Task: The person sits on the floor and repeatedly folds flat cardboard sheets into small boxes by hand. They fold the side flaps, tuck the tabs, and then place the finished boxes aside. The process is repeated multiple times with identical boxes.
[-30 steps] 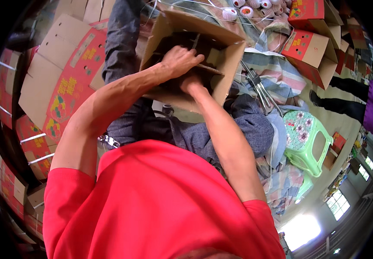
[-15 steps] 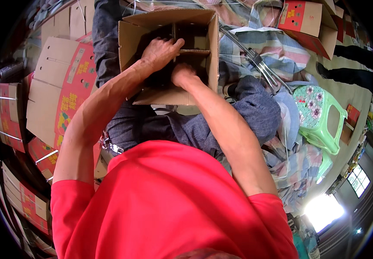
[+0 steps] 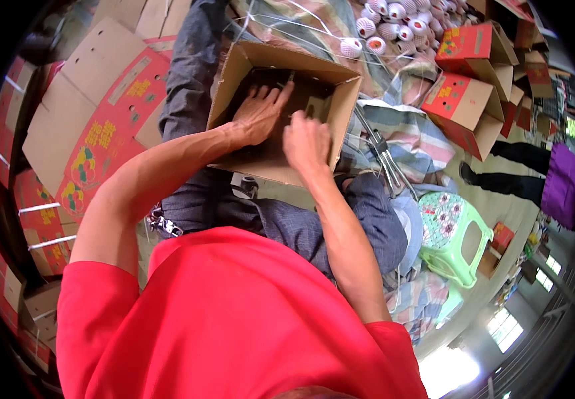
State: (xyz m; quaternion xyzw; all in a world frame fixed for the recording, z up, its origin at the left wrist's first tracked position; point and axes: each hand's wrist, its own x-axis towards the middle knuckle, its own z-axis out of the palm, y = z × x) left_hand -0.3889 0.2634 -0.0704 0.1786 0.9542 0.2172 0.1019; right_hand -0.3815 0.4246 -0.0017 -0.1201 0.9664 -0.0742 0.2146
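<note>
An open cardboard box [image 3: 344, 114] stands tilted in front of me, between my legs. My left hand [image 3: 259, 114] reaches into it with fingers spread and stretched toward the far side, pressing on something dark in there. Over the near right part of the box, my right hand [image 3: 306, 141] has its fingers curled and smeared by motion. Whether it holds anything cannot be seen. A thin upright edge shows by my left fingertips, but the box's floor is in shadow.
Flattened red-and-tan cartons [image 3: 111, 113] lie at left. Foam-netted round fruit [image 3: 394, 30] is piled beyond the box. Open red cartons [image 3: 460, 106], metal rods [image 3: 384, 156] and a green stool [image 3: 457, 233] are at right. A person in purple [image 3: 560, 189] stands farther off.
The crossed cardboard dividers, plain in the box before, are no longer visible in that form. My right hand has lifted and moved right. The view has shifted, bringing the fruit in.
</note>
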